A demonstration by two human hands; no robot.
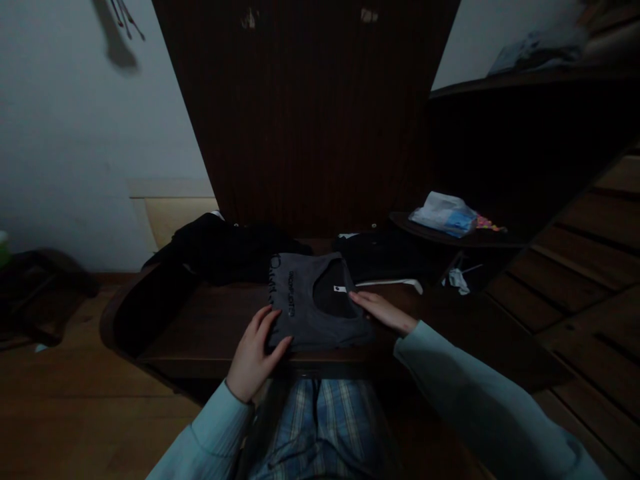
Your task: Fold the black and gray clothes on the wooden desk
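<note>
A folded dark grey T-shirt [300, 293] lies on the dark wooden bench, its round neckline facing right. Black lettering runs across its front, and a small white label [340, 289] shows inside the collar. My left hand [255, 353] rests on the shirt's left front corner with fingers and thumb spread. On the other side, my right hand [383, 311] touches the shirt beside the neckline, fingers stretched out along its right edge. The underside of my right hand is hidden.
Dark clothing [225, 247] is heaped at the back left of the bench [200, 327], with more dark folded cloth [380, 257] behind the shirt. A white hanger end [415, 285] sticks out there. A plastic packet [445, 213] sits on a small shelf at right. Slatted wood [590, 267] stands further right.
</note>
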